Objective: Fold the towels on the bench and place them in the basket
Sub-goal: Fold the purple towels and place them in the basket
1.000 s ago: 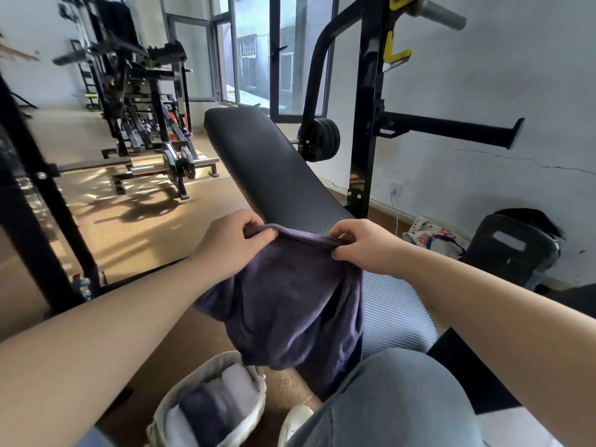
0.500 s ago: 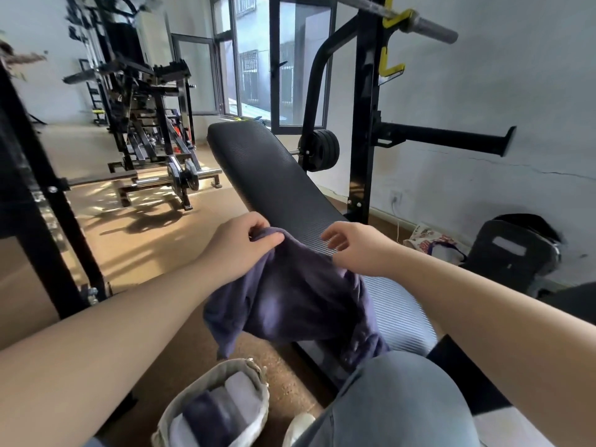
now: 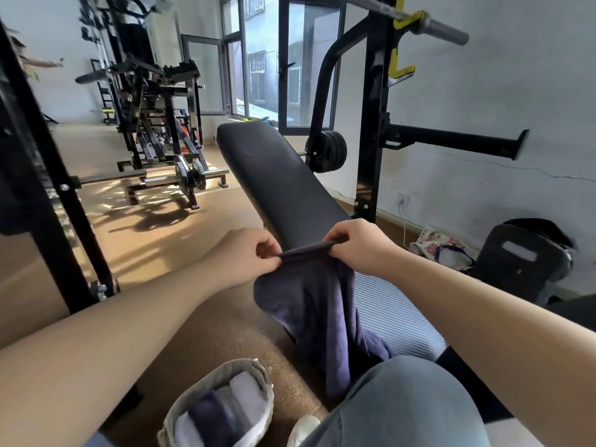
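Flanking bench [image 3: 283, 188]: rack [image 3: 371, 130], basket [image 3: 222, 375].

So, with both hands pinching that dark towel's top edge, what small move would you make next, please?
Probably lower the towel flat onto the bench: the left hand and right hand hold it bunched and hanging, not yet folded.

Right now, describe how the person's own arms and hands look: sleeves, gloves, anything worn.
Both forearms are bare right up to the frame edges, so no sleeve shows. The left hand and right hand wear no gloves, and no watch, ring or wristband is visible on either. Fingernails look short and unpainted. Lower down, a knee in faded blue-grey jeans and a white shoe toe show.
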`<action>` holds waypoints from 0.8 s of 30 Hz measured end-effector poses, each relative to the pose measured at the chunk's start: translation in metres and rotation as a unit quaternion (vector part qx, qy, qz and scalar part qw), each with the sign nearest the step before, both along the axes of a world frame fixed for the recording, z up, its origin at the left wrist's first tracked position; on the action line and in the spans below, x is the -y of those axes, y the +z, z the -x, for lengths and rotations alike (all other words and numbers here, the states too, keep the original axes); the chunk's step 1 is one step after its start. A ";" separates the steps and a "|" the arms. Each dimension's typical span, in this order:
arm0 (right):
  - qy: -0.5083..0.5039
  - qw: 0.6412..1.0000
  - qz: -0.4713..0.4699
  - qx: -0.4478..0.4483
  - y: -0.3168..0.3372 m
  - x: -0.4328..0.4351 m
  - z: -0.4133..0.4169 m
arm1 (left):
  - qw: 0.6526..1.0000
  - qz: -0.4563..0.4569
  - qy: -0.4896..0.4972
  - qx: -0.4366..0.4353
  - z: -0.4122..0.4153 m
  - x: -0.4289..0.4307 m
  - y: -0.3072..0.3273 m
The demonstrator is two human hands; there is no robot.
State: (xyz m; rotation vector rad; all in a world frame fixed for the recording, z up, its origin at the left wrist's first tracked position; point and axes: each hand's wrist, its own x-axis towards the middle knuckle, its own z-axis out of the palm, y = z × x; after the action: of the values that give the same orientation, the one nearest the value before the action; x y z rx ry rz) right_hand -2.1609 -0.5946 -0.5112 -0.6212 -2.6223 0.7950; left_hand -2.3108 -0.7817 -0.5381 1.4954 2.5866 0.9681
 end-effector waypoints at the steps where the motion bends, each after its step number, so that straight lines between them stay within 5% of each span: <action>1: -0.008 1.000 0.007 0.012 -0.002 -0.002 -0.001 | 1.000 0.000 0.003 0.007 0.000 0.002 -0.003; 6: 0.047 0.994 0.051 0.082 -0.008 0.007 0.004 | 1.000 -0.027 0.008 -0.001 -0.008 -0.004 -0.008; 12: 0.140 0.986 0.086 0.015 -0.008 0.030 0.013 | 0.998 -0.066 -0.022 0.002 -0.025 -0.015 -0.005; 16: 0.082 0.996 0.036 -0.022 -0.009 0.025 0.018 | 0.997 -0.059 -0.033 -0.021 -0.025 -0.010 0.001; 20: 0.028 0.996 0.058 -0.064 -0.005 0.019 0.015 | 0.997 0.043 -0.034 -0.061 -0.018 0.000 0.001; 24: -0.007 0.995 0.092 -0.037 -0.004 0.014 0.013 | 1.000 0.005 -0.008 -0.019 -0.012 0.004 -0.004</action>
State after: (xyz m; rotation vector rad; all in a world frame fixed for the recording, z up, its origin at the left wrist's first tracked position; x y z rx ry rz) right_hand -2.1741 -0.6084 -0.5148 -0.6454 -2.4927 1.0436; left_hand -2.2989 -0.7860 -0.5424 1.5439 2.5966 0.9335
